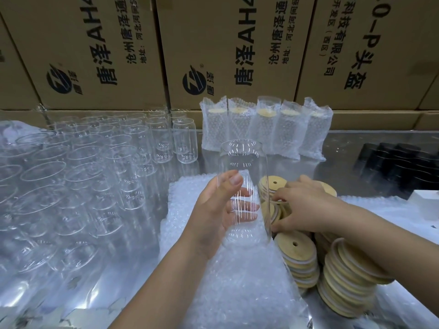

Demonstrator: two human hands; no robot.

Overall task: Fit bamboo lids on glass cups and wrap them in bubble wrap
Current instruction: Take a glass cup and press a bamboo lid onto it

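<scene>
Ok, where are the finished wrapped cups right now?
In the head view, the wrapped cups stand in a row at the back centre, in front of the cardboard boxes, right of the bare glass cups.

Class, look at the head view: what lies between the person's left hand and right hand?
In the head view, a clear glass cup, gripped by the left hand, stands between it and the right hand, which grips round bamboo lids.
</scene>
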